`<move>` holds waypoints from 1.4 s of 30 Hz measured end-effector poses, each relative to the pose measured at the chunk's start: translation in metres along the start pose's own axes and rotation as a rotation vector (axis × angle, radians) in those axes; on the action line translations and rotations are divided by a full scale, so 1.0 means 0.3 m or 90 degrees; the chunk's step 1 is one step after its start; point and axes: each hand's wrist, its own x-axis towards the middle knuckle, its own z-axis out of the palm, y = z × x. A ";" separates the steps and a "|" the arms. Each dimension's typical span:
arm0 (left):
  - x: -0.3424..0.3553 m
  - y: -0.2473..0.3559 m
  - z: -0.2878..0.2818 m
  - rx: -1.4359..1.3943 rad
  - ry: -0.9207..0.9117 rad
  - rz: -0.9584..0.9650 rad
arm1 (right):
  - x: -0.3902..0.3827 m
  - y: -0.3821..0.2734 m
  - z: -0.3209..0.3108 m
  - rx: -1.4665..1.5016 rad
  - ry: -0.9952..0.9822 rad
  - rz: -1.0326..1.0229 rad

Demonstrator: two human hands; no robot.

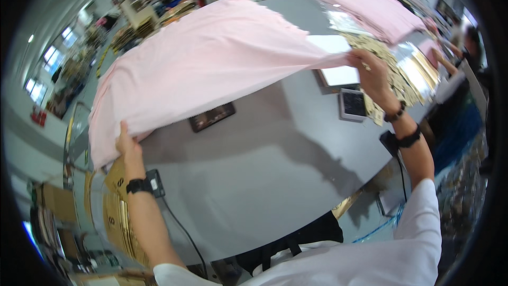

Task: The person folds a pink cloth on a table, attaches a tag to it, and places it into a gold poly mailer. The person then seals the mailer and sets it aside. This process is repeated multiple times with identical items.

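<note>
A large sheet of pale pink fabric (196, 58) stretches between my two hands above the grey table. My left hand (128, 144) grips its near left edge, where the cloth hangs down past the table's side. At the far right, my right hand (371, 77) pinches a corner and pulls it taut, lifted off the tabletop. Whether the cloth is a finished garment I cannot tell. Partly under its near edge lies a dark phone (212, 117). Beside my right hand are a white stack of card or paper (341, 77) and a small box with a dark top (353, 104).
Many beige tags (389, 66) lie spread at the right, next to clear plastic bags (418, 71). A folded pink pile (373, 13) sits at the far right. Brown cartons (119, 214) stand below the table's left edge. Another person (460, 55) works at the right.
</note>
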 end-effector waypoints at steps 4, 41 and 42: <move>-0.045 0.028 0.045 -0.169 -0.006 -0.034 | -0.057 0.118 -0.075 -0.172 0.074 -0.014; -0.786 0.073 0.034 0.252 -0.641 0.224 | 0.136 -0.751 0.515 0.546 -0.564 0.006; -0.810 0.060 0.042 0.235 -0.674 0.211 | 0.137 -0.747 0.531 0.525 -0.604 0.036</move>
